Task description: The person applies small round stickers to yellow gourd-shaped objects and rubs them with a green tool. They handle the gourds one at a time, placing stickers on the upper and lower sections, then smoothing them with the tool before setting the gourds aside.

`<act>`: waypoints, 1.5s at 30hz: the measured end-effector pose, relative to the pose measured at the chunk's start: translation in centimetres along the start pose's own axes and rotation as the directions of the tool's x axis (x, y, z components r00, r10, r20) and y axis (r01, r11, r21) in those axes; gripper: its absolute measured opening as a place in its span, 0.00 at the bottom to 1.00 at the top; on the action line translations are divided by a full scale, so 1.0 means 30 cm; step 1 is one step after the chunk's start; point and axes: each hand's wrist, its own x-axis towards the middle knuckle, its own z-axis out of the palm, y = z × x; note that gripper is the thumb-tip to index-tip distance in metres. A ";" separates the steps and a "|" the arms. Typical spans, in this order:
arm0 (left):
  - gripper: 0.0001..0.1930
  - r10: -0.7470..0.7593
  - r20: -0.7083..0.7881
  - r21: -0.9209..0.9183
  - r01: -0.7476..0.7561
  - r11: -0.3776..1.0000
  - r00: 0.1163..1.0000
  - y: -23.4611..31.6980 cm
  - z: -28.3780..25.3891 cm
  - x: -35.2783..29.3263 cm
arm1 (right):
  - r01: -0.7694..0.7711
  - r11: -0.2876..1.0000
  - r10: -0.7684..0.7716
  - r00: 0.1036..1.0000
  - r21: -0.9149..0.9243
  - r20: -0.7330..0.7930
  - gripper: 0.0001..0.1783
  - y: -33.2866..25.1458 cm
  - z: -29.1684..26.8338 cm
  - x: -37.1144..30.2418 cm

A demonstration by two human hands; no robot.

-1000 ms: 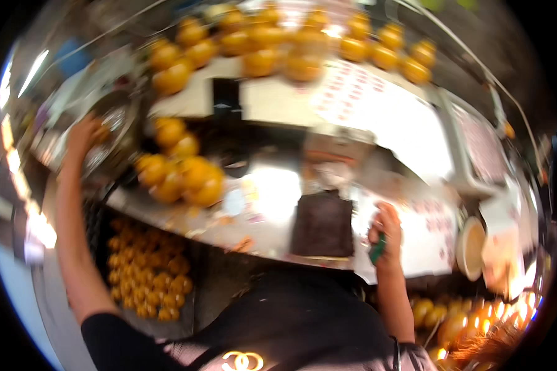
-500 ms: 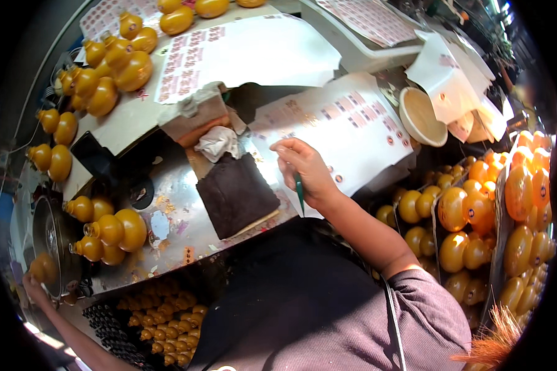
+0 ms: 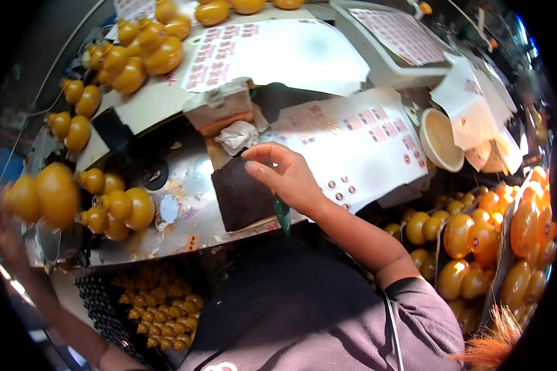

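At the far left my left hand (image 3: 7, 226), blurred, is closed on a glossy yellow-brown gourd-shaped bottle (image 3: 57, 193), held above the left end of the metal worktop (image 3: 179, 232). My right hand (image 3: 286, 178) hovers over the edge of a dark folded cloth pad (image 3: 234, 196). Its lower fingers are curled round a slim green tool (image 3: 283, 216) that points down toward me. Thumb and forefinger curve toward each other; whether anything sits between them is too small to tell. A crumpled white cloth (image 3: 238, 137) lies just beyond the pad.
Several gourd bottles (image 3: 119, 211) stand left on the worktop, more at the back left (image 3: 161, 54). Sticker sheets (image 3: 365, 133) lie to the right near a cream bowl (image 3: 440, 141) and a white tray (image 3: 384, 71). Crated gourds (image 3: 461, 235) fill the right; small gourds (image 3: 167, 312) sit below.
My left hand has raised the gourd bottle from the lower far left up over the worktop. My right hand has moved from the sticker sheet toward the dark pad. The view has shifted slightly.
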 end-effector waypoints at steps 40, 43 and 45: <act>0.48 -0.040 0.271 -0.703 0.226 0.675 0.962 0.826 0.901 -0.401 | 0.255 0.769 -0.267 0.961 -0.586 0.068 0.48 0.128 -0.034 0.081; 0.47 0.021 0.221 -0.666 0.135 0.733 0.975 0.846 0.881 -0.373 | 0.329 0.726 -0.374 0.926 -0.603 0.055 0.46 0.146 -0.021 0.042; 0.45 -0.026 0.218 -0.671 0.169 0.722 0.976 0.852 0.888 -0.379 | 0.312 0.749 -0.383 0.924 -0.584 0.003 0.40 0.136 -0.054 -0.023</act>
